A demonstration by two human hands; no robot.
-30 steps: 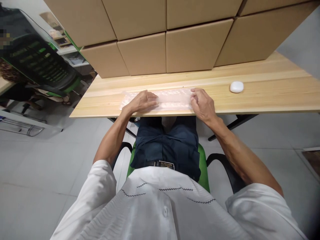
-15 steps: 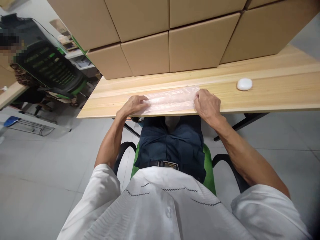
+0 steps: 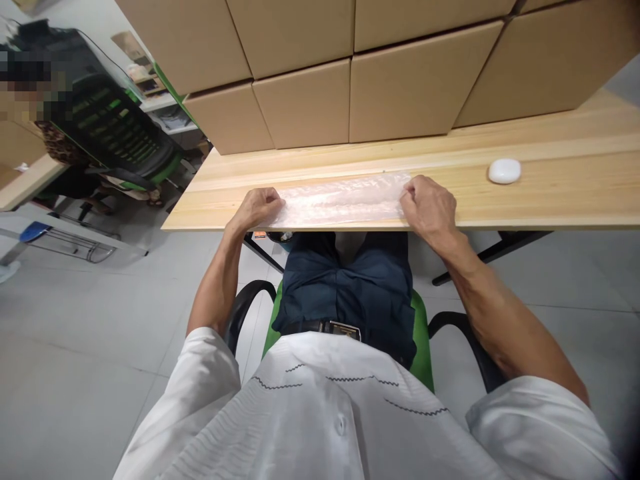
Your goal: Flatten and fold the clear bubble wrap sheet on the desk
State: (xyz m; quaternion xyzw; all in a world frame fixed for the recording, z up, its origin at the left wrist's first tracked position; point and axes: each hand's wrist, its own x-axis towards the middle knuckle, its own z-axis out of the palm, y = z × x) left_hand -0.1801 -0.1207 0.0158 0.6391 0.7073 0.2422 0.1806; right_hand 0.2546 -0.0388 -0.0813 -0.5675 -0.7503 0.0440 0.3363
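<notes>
1. Grip: both hands on the work. Left hand (image 3: 257,208) has thumb and fingertips brought together on the left end of the clear plastic film (image 3: 343,200). Right hand (image 3: 430,208) is curled in a loose fist, pinching the right end. Exact finger contact partly hidden by the knuckles.
2. Film location: lying on the wooden table (image 3: 555,173), lengthwise along the near edge, right in front of the seated person. Stretched between the two hands, its right end a bit farther from the edge than its left.
3. Done, as far as I can judge: film is out on the table, spread into a long narrow strip, both ends under control. Looks mostly flat.
4. Left: surface is wrinkled and shiny, so smoothing looks incomplete. Neither end is released. A lengthwise band shows down the middle; could be a fold or layered film, can't tell. Can't tell either whether anything is inside it.
5. My read: early to middle stage, handling only. No finished piece that I can identify.
6. Not involved: white rounded case (image 3: 505,171) on the table, right of the right hand, well apart from the film. Cardboard boxes (image 3: 400,93) stacked at the far side, apart from both hands.
</notes>
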